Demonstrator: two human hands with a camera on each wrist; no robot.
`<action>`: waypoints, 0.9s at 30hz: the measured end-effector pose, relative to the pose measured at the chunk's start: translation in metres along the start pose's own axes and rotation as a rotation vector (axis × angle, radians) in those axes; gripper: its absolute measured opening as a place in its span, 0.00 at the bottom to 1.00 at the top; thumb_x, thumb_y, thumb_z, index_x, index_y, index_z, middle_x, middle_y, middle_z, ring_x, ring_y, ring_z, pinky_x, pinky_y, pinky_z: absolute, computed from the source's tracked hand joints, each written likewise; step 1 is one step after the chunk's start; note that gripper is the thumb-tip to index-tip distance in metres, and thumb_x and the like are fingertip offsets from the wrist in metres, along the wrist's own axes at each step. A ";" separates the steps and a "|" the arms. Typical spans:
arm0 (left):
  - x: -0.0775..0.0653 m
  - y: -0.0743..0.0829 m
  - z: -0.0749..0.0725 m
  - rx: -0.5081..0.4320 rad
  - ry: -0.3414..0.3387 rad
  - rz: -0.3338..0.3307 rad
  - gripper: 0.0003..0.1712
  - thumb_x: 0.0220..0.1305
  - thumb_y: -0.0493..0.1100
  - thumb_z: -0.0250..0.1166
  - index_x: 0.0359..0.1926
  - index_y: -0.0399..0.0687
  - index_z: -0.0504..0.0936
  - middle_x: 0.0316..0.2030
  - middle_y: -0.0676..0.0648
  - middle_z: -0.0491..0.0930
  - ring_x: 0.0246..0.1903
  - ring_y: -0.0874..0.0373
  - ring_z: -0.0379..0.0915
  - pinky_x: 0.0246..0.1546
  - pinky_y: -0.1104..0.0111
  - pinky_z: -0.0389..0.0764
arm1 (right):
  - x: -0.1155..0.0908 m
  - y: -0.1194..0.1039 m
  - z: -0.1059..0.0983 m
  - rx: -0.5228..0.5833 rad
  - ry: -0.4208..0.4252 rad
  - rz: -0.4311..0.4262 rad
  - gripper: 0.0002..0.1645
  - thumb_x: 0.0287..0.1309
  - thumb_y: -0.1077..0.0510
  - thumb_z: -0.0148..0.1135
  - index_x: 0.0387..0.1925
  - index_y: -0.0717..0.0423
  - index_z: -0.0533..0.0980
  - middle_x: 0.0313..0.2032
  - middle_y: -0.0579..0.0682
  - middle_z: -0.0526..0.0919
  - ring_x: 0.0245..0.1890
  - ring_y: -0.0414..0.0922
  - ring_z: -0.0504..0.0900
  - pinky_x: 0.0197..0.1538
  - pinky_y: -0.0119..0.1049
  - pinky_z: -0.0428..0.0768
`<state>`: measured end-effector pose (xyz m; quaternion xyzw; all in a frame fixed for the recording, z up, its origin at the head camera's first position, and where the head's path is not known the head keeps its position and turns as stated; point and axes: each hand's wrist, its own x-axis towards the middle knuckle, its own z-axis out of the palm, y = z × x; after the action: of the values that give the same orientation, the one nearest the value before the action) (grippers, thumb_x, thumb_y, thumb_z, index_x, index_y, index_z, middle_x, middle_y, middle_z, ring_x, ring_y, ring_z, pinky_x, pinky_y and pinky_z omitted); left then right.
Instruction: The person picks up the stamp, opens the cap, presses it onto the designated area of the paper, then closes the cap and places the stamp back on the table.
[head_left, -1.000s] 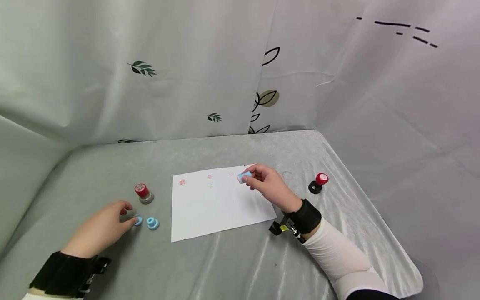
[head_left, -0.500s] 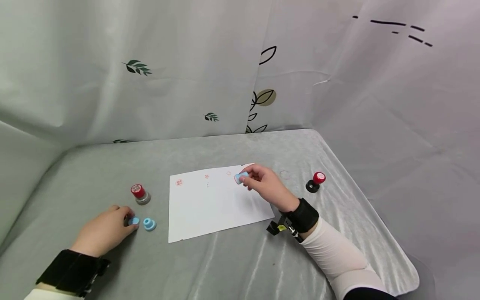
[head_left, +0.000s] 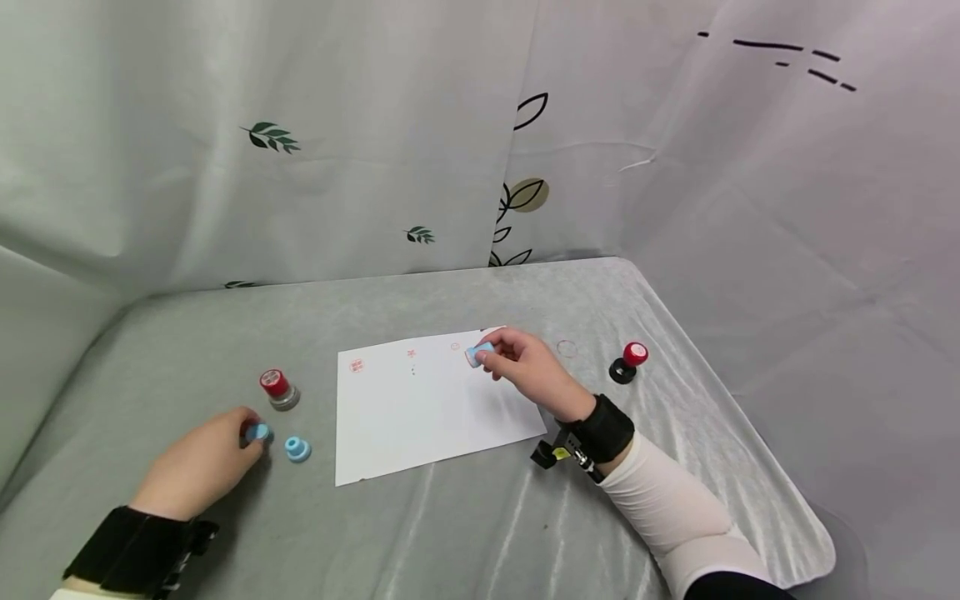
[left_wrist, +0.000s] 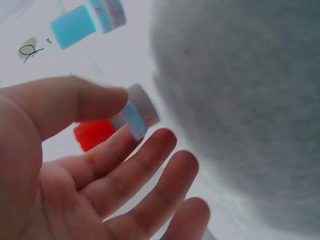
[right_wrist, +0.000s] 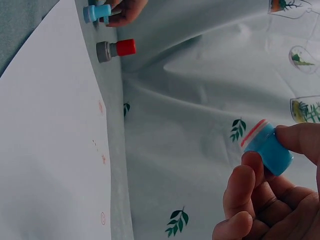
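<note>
My left hand [head_left: 198, 461] pinches a small light blue cap [head_left: 258, 432] between thumb and fingers, low at the left of the table. The left wrist view shows the cap [left_wrist: 134, 122] by the thumb tip, with the other fingers spread below. Just right of it a light blue stamp [head_left: 297, 450] stands on the cloth. Above the sheet of paper [head_left: 435, 417], my right hand [head_left: 536, 371] holds another light blue stamp [head_left: 478, 354], tilted. Its red-edged face [right_wrist: 255, 132] points away from the palm in the right wrist view.
A red-topped stamp with a grey base [head_left: 280, 390] stands behind the left hand. At the right is a red and black stamp [head_left: 628, 363]. Small red prints line the paper's far edge; a red ring mark [head_left: 567, 348] lies on the cloth. A patterned curtain [head_left: 375, 150] hangs behind.
My left fingers have closed on the light blue cap and moved it slightly left, away from the standing stamp. The right hand keeps its stamp at nearly the same spot.
</note>
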<state>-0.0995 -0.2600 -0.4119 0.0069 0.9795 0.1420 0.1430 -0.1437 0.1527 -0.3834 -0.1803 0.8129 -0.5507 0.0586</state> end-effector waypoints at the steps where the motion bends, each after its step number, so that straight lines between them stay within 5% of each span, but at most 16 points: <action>1: -0.002 0.001 -0.002 -0.009 0.024 -0.001 0.22 0.61 0.42 0.63 0.49 0.27 0.73 0.37 0.34 0.78 0.26 0.50 0.70 0.24 0.57 0.74 | 0.000 0.000 0.000 0.000 0.001 -0.001 0.09 0.66 0.57 0.60 0.43 0.59 0.77 0.36 0.61 0.81 0.31 0.46 0.77 0.36 0.35 0.77; 5: -0.008 0.009 -0.007 -0.042 0.153 0.011 0.23 0.60 0.41 0.62 0.50 0.26 0.72 0.39 0.31 0.78 0.24 0.50 0.70 0.19 0.61 0.72 | 0.000 0.001 0.000 -0.010 0.008 -0.001 0.08 0.66 0.57 0.59 0.43 0.58 0.77 0.33 0.55 0.80 0.30 0.46 0.77 0.34 0.35 0.76; 9: -0.011 0.023 -0.011 -0.067 0.272 0.046 0.25 0.60 0.42 0.62 0.53 0.27 0.72 0.42 0.30 0.77 0.25 0.50 0.70 0.17 0.62 0.72 | -0.001 0.001 0.000 -0.021 0.011 -0.006 0.08 0.66 0.57 0.59 0.42 0.57 0.77 0.31 0.51 0.80 0.29 0.46 0.77 0.36 0.47 0.77; 12: -0.014 0.038 -0.013 -0.086 0.359 0.113 0.24 0.60 0.41 0.61 0.52 0.29 0.73 0.41 0.31 0.77 0.28 0.48 0.72 0.21 0.57 0.74 | -0.003 -0.001 0.001 -0.013 -0.001 -0.019 0.08 0.65 0.58 0.59 0.42 0.58 0.77 0.31 0.52 0.80 0.29 0.46 0.77 0.37 0.53 0.76; 16: -0.015 0.065 -0.012 -0.143 0.438 0.243 0.18 0.59 0.39 0.61 0.48 0.31 0.75 0.38 0.36 0.77 0.33 0.47 0.71 0.29 0.53 0.74 | -0.004 -0.001 0.002 -0.004 -0.016 -0.031 0.07 0.65 0.58 0.59 0.41 0.57 0.78 0.32 0.52 0.80 0.29 0.46 0.77 0.37 0.48 0.77; 23: -0.005 0.122 0.002 -0.197 0.442 0.384 0.16 0.58 0.37 0.64 0.47 0.35 0.76 0.40 0.40 0.77 0.37 0.50 0.73 0.32 0.55 0.79 | -0.005 -0.003 0.008 0.037 -0.053 -0.057 0.08 0.64 0.59 0.61 0.42 0.59 0.78 0.31 0.57 0.80 0.30 0.53 0.78 0.39 0.52 0.78; 27: 0.002 0.152 0.013 -0.188 0.439 0.465 0.16 0.56 0.37 0.67 0.46 0.39 0.78 0.36 0.45 0.78 0.34 0.54 0.74 0.32 0.59 0.79 | -0.007 -0.004 0.010 0.039 -0.063 -0.054 0.08 0.64 0.59 0.62 0.42 0.58 0.79 0.29 0.56 0.80 0.30 0.57 0.77 0.36 0.41 0.77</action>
<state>-0.1020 -0.1108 -0.3817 0.1860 0.9417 0.2588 -0.1078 -0.1336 0.1448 -0.3845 -0.2180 0.7947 -0.5618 0.0729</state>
